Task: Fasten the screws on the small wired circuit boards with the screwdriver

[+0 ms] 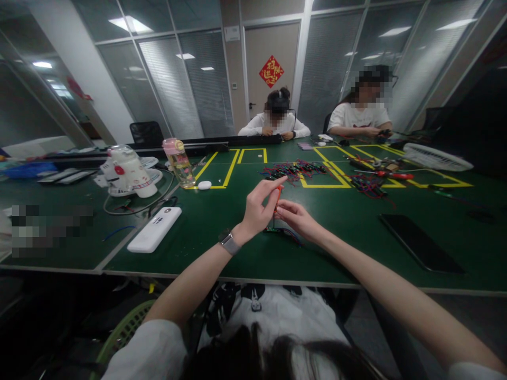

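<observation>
Near the middle of the green table [214, 221], my left hand [260, 205] is closed on a small orange tool, whose top shows beside the fingers. My right hand [298, 218] meets it from the right, its fingers pinched at the lower end of the orange tool; what exactly they grip is too small to tell. Just below both hands lies a small green circuit board [272, 229] with dark wires running right. Beyond the hands is a pile of boards with red and blue wires [304, 170].
A white power bank [155, 230] and a pink-lidded bottle [179, 163] stand left. A black phone [420, 243] lies right, below a red screwdriver [390, 174] and a second wire pile [368, 184]. Two people sit across the table.
</observation>
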`<state>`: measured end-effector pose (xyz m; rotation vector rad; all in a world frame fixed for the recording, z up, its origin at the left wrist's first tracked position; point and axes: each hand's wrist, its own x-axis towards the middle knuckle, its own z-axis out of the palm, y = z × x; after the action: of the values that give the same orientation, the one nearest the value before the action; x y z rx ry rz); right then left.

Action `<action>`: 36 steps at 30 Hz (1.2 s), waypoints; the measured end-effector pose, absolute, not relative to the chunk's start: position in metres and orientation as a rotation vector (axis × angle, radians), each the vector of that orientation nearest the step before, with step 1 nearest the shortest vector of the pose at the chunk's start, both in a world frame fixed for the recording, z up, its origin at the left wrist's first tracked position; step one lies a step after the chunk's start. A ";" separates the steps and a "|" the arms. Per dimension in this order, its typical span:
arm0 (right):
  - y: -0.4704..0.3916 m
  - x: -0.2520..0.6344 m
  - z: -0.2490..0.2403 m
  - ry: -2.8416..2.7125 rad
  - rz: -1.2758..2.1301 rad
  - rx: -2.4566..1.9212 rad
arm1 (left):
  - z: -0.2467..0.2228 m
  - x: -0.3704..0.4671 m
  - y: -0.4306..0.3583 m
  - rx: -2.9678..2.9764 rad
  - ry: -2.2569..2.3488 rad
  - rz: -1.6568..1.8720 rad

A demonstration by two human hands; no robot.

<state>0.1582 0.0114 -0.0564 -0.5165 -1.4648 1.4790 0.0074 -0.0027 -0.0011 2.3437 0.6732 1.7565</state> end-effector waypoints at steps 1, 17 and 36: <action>0.012 0.158 -0.057 -1.466 1.466 -0.524 | -0.002 0.008 -0.002 2.345 0.690 1.770; 0.011 0.159 -0.056 -1.494 1.471 -0.521 | 0.002 0.007 -0.005 2.329 0.728 1.843; 0.010 0.157 -0.056 -1.494 1.450 -0.523 | 0.000 0.008 -0.003 2.336 0.757 1.887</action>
<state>0.1571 0.0103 -0.0564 -0.5231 -1.4939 1.4501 0.0083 -0.0028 -0.0004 2.3360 0.7571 1.8875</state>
